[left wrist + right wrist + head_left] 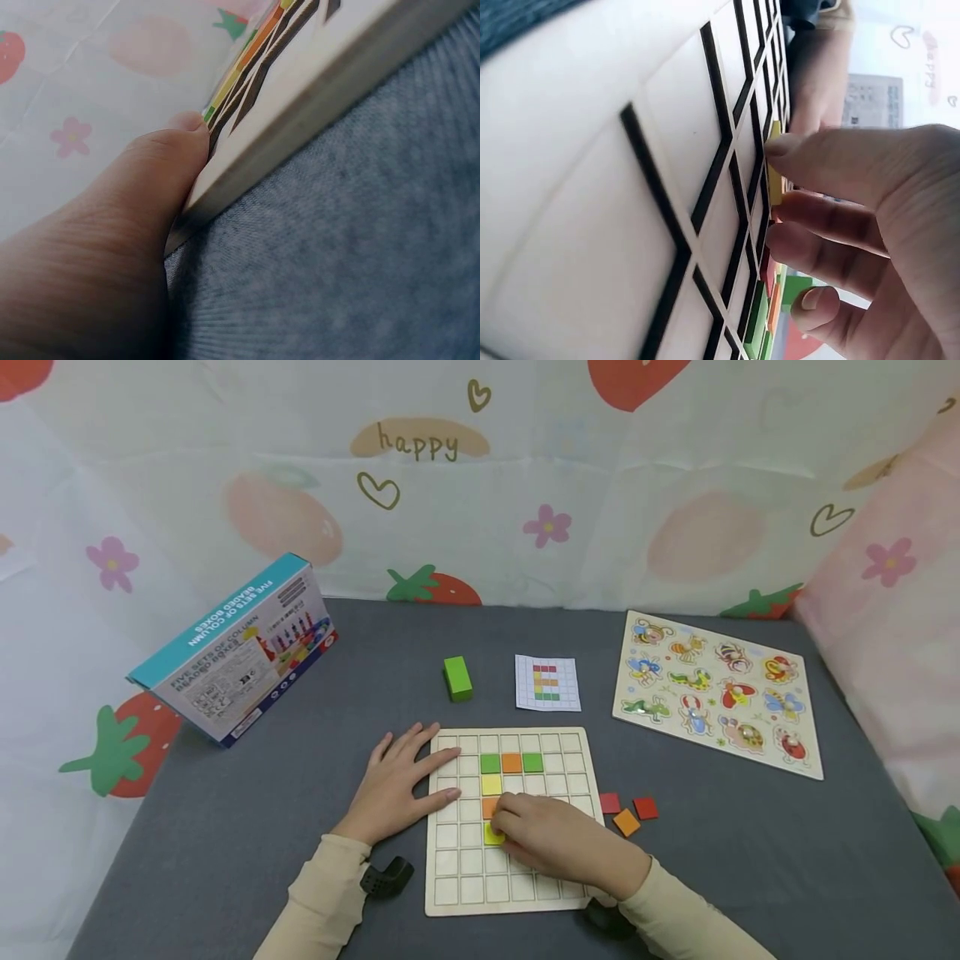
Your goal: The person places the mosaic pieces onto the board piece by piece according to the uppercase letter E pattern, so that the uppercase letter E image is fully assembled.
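A white grid board lies on the cloth. My left hand rests on its left edge with fingers spread; in the left wrist view the thumb touches the board's side. Over the board's middle, my right hand pinches a yellow tile at a cell of the third column. The right wrist view shows the thumb against that yellow tile. Above it in the column are an orange tile, a yellow tile and a green tile. Right-hand fingers hide some cells.
Red and orange loose tiles lie right of the board. Behind it are a green block and a pattern card. An insect puzzle board lies at right, a product box stands at left.
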Available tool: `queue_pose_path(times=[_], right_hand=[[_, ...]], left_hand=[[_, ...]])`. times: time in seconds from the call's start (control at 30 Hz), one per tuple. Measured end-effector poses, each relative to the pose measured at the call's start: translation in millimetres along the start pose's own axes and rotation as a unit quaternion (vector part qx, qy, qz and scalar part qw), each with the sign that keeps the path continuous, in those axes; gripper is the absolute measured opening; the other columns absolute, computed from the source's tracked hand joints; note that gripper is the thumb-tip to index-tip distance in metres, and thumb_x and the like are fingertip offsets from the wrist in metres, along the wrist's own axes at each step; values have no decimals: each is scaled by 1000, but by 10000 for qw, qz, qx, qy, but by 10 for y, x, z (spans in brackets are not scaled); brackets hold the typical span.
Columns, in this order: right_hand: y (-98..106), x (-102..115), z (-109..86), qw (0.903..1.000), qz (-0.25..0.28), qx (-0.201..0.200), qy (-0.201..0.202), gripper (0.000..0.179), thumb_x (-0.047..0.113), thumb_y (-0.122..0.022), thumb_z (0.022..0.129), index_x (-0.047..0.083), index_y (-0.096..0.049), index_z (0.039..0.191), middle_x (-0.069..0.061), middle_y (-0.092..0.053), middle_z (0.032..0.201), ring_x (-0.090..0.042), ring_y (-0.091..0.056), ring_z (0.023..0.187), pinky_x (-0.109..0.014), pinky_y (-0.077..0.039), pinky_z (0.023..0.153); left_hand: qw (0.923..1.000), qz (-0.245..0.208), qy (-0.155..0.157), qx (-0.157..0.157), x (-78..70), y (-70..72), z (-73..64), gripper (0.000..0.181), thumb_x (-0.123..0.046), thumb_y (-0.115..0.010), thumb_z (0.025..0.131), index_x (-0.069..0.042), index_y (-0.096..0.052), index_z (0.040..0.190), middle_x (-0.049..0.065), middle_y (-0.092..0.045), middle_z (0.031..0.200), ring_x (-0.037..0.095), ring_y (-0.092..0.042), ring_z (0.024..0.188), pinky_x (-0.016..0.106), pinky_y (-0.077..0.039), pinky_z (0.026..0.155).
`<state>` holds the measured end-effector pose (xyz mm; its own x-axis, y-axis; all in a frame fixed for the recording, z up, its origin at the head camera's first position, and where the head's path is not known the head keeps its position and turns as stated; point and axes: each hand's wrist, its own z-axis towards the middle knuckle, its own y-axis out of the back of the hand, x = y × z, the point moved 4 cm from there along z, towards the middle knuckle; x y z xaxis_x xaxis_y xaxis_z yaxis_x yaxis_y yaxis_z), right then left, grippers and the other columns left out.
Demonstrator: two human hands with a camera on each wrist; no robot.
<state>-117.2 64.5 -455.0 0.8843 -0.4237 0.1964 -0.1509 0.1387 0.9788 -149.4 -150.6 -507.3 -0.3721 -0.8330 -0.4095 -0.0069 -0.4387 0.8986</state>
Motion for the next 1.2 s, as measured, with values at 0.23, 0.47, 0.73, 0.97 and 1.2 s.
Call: queue_pose_path(times=[0.23, 0.47, 0.73, 0.97, 1.2], right_hand=[[-4, 4, 6, 9997, -227, 33, -15, 11, 25, -66, 92, 19, -64, 102, 6, -58, 100, -6, -55, 81, -21, -52, 72], [-2, 6, 22, 9997, -201, 126, -66, 11, 25, -64, 93, 20, -64, 103, 7, -58, 101, -6, -55, 83, -22, -52, 74], [11, -24, -10, 9997, -100, 119, -162, 16, 26, -68, 91, 20, -65, 105, 6, -59, 105, -6, -58, 87, -22, -53, 76], [137, -199, -267, 9980, 51, -385, -506, 17, 21, -72, 87, 20, -66, 103, 7, -59, 102, -5, -60, 89, -23, -54, 76], [363, -569, -756, 9894, 20, -669, -1287, 21, 8, -75, 82, 14, -66, 101, 5, -60, 97, -4, -58, 78, -23, -53, 67]], left_hand=[[10000, 11, 7, 2, -7, 5, 7, 62, -64, -56, 86, -37, -47, 141, 0, -31, 156, 24, -23, 145, 57, -11, 116], [10000, 21, 26, 47, -12, 4, 8, 62, -64, -56, 86, -37, -47, 142, 0, -31, 156, 24, -22, 146, 57, -10, 116], [10000, -27, -2, 7, -17, 15, 4, 62, -63, -57, 86, -37, -47, 141, 1, -31, 155, 25, -23, 145, 57, -11, 116], [10000, -37, -15, -14, -4, -3, 3, 63, -64, -56, 86, -37, -47, 141, 0, -31, 156, 24, -22, 146, 57, -9, 116], [10000, -71, 6, 1, 7, -8, -1, 63, -64, -57, 86, -36, -48, 141, 1, -31, 156, 24, -21, 146, 56, -9, 117]])
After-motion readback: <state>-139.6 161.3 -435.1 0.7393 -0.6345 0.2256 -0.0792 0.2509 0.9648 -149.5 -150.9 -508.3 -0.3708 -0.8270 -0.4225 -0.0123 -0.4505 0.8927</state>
